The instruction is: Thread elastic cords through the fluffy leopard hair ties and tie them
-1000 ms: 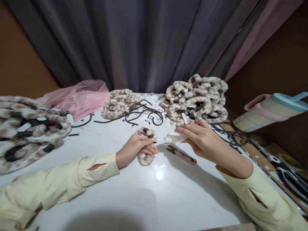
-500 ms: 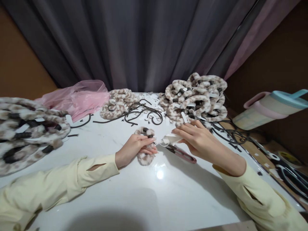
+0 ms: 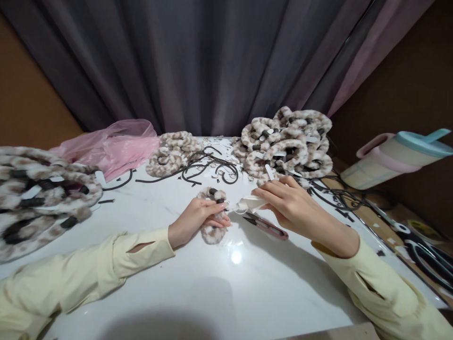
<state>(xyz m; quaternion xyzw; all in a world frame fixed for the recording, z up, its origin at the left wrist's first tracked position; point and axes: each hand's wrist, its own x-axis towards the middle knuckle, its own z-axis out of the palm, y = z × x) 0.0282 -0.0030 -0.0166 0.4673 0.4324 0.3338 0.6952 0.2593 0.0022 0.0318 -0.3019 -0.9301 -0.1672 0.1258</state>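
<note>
My left hand [image 3: 203, 216] is closed around a fuzzy white-and-brown plush ring [image 3: 213, 234], pinching it between thumb and fingers near its black-wrapped part. The ring rests at the middle of the white table. To its right, my right hand [image 3: 283, 200] grips a white folded piece [image 3: 252, 204] from above. A thin white strip curls from that piece toward the ring; its exact kind is unclear, and the fingers cover part of it. Just below my right hand lie thread snips [image 3: 269, 227] with dark blades pointing left.
Plush rings with white tags are heaped at back right [image 3: 290, 141] and left [image 3: 35, 198]. A smaller pile of rings [image 3: 173, 153], black cords [image 3: 208, 165] and a pink plastic bag [image 3: 116, 146] lie toward the back. A tumbler [image 3: 392, 158] and large scissors [image 3: 421, 250] are at right.
</note>
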